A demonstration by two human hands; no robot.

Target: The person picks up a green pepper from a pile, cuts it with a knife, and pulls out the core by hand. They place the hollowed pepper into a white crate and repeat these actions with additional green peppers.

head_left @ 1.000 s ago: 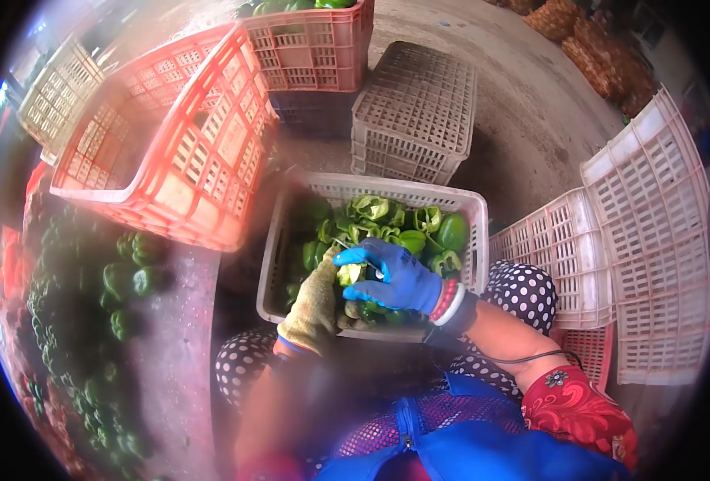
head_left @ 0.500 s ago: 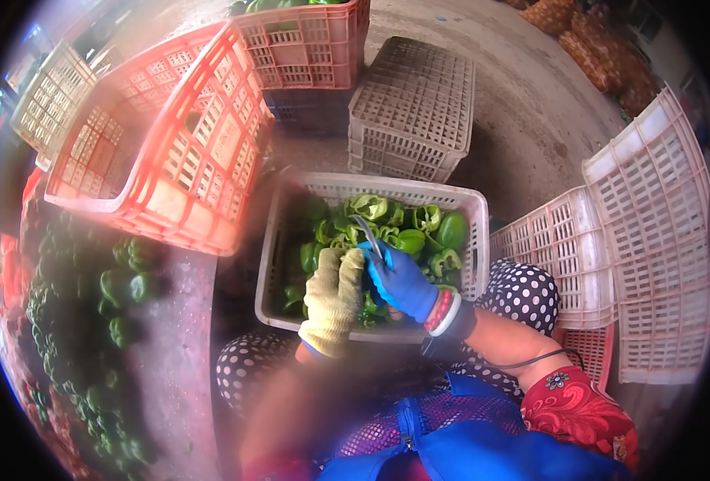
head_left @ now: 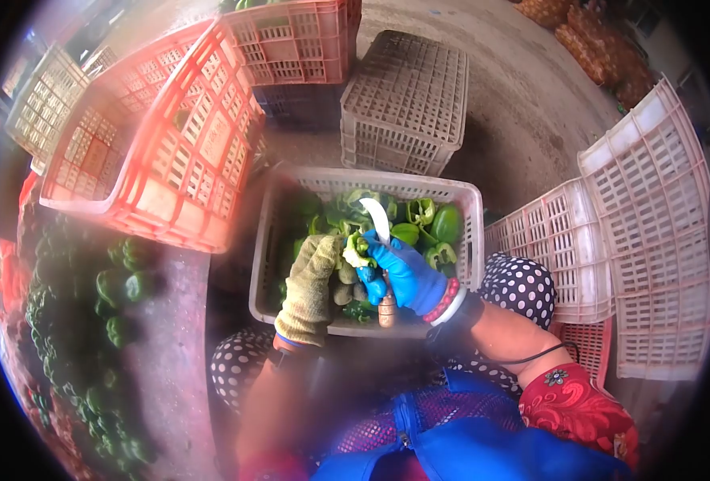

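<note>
In a yellow knitted glove, my left hand (head_left: 311,284) is closed round a green pepper piece (head_left: 358,250) with a pale cut face. My right hand (head_left: 409,276), gloved in blue, grips a knife; its curved blade (head_left: 377,216) points up and away, and its wooden handle (head_left: 386,311) sticks out below the fist. The two hands nearly meet at the pepper piece, with the blade just beside it. Beneath them a pale plastic crate (head_left: 474,240) holds whole and cut green peppers (head_left: 446,224), partly hidden by my hands.
Left of me lies a large pile of green peppers (head_left: 82,337). A tilted red crate (head_left: 187,160) stands behind it. An upturned grey crate (head_left: 407,100) is beyond my crate, and white crates (head_left: 643,216) lean at the right. Filled sacks (head_left: 603,52) lie far right.
My left hand has turned and curled round a pepper piece that now shows. The right hand has rotated, bringing the knife's blade more upright and its wooden handle into sight.
</note>
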